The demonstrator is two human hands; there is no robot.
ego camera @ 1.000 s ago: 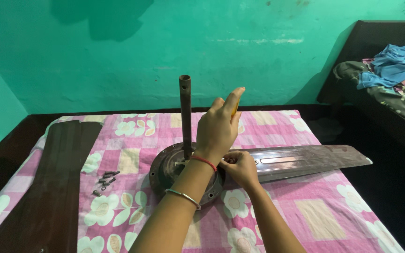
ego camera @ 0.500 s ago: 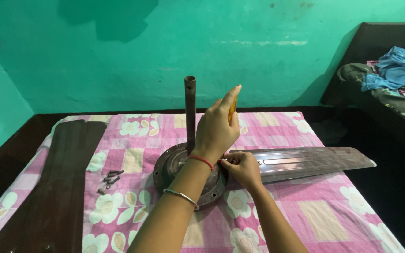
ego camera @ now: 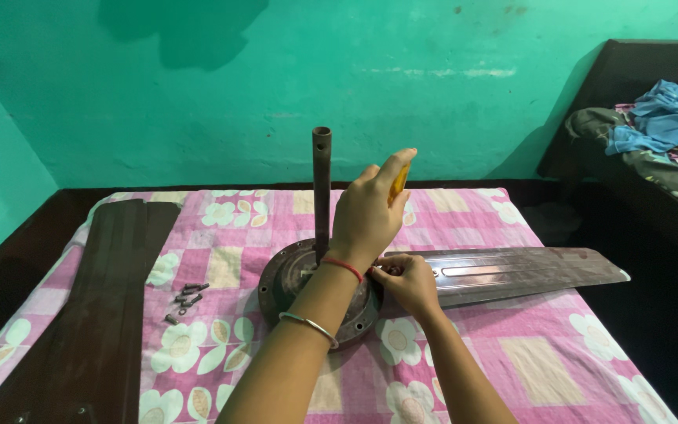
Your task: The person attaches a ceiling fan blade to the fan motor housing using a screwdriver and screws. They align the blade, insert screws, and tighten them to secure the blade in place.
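Hands meet over the ceiling fan motor housing (ego camera: 292,279), which lies flat on a bed covered by a pink floral sheet (ego camera: 504,345). The left hand (ego camera: 366,216) is raised above the housing, its grip clenched round a yellow-handled tool (ego camera: 399,182), probably a screwdriver, though only a sliver of the handle shows past the fingers. Just right of and below that grip, the right hand (ego camera: 408,283) pinches something small at the spot where the attached fan blade (ego camera: 512,271) meets the housing rim; what sits between those fingertips is too small to tell. The blade runs out rightward from the right hand's grip, flat on the sheet. Immediately left of the left hand's grip, the brown downrod (ego camera: 322,192) stands upright from the middle of the housing. Well left of both hands, a little cluster of loose screws (ego camera: 185,298) lies on the sheet, and farther left again rest two detached dark blades (ego camera: 96,306), side by side. Far off to the right, blue cloth (ego camera: 661,110) is heaped on a second bed.
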